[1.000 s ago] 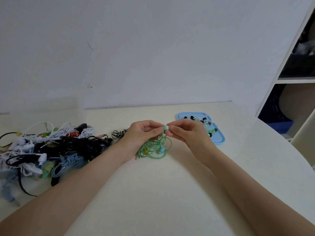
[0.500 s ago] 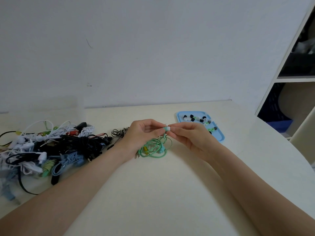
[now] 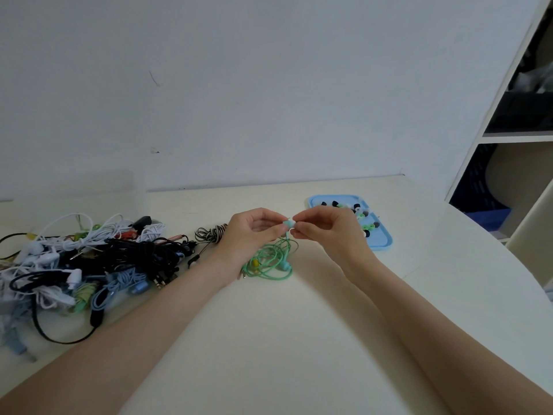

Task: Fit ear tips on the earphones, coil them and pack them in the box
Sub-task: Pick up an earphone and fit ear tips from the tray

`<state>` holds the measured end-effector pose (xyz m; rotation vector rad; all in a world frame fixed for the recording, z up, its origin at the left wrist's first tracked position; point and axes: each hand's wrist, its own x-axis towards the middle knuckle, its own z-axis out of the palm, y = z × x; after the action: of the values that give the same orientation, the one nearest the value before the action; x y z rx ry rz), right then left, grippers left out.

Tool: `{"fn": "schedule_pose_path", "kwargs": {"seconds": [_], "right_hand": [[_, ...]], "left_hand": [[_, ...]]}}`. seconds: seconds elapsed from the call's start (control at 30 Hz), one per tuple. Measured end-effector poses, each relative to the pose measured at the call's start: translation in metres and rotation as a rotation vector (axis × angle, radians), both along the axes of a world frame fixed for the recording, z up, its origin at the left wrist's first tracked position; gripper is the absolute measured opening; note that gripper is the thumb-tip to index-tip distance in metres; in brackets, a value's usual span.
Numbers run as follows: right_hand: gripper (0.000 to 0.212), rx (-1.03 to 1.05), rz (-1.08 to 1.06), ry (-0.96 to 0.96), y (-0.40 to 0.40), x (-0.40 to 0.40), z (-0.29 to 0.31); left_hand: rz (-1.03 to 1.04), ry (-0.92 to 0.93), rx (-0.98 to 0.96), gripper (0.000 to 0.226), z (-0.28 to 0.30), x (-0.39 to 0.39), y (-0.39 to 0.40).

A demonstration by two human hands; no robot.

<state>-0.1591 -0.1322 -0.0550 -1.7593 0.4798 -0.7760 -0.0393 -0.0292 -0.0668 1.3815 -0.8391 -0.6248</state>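
Observation:
A pair of green earphones lies in loose loops on the cream table, below my hands. One green earbud is lifted above the loops, its cable hanging down. My left hand pinches this earbud from the left. My right hand pinches its tip end from the right; an ear tip between those fingers is too small to make out. A light blue tray behind my right hand holds several black, white and green ear tips.
A tangled heap of white, black and blue earphones covers the table's left side. A clear plastic box stands behind it by the wall. A black-and-white striped coil lies beside my left wrist. A shelf unit stands at right.
Both hands have stayed together on the earbud, shifting slightly. My right fingers have worked at its tip, and the white end seen a second ago is now covered.

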Motion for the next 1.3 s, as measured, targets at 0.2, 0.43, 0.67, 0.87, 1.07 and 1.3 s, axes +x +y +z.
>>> {"fn": "schedule_pose_path", "kwargs": {"seconds": [0.2, 0.43, 0.67, 0.87, 1.07, 1.3], "right_hand": [[0.006, -0.198, -0.028, 0.063, -0.002, 0.001, 0.0], [0.01, -0.358, -0.022, 0.184, -0.021, -0.002, 0.002], [0.024, -0.502, -0.29, 0.25, -0.055, -0.025, 0.022], [0.025, -0.608, -0.416, 0.415, -0.074, -0.034, 0.02], [0.028, -0.649, -0.439, 0.582, -0.076, -0.039, 0.011], [0.023, -0.605, -0.372, 0.614, -0.075, -0.035, 0.007]], "left_hand": [[-0.024, -0.149, 0.005, 0.016, -0.001, -0.001, -0.001], [-0.045, -0.255, 0.083, 0.023, 0.002, -0.002, -0.012], [-0.019, -0.334, 0.13, 0.015, 0.0, -0.006, -0.035], [-0.039, -0.306, 0.1, 0.013, -0.002, -0.004, -0.031], [-0.042, -0.344, 0.104, 0.017, -0.004, -0.005, -0.032], [-0.027, -0.302, 0.086, 0.018, -0.005, -0.003, -0.031]]}}
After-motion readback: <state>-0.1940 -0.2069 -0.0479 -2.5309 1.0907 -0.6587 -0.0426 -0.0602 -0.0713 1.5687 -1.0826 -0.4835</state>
